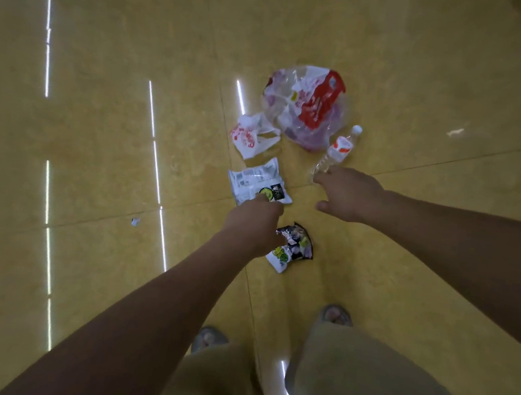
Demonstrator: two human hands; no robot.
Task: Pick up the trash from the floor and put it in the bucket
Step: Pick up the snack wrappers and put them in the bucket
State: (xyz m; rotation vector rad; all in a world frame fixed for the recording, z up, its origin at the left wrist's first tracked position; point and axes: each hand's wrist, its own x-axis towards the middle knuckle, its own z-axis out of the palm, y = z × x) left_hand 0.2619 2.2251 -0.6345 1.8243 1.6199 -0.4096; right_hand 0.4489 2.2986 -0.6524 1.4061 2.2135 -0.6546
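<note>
Print on the wrappers [259, 183] is too blurred to read.

head cam | worn, looks steeply down | floor [99, 151] well below | single view

1. A large crumpled clear plastic bag with red and white print [305, 103] lay farthest away.
2. A small white plastic bag with red print [252, 136] lay crumpled just near-left of it.
3. A clear plastic bottle with a white cap and red-white label [335, 153] lay on its side to the right, cap pointing far.
4. A flat white printed packet [254, 179] lay nearer, left of the bottle.
5. A crumpled black and silver wrapper [294, 247] lay nearest.
6. A tiny white scrap [135, 221] lay well apart, left.
</note>
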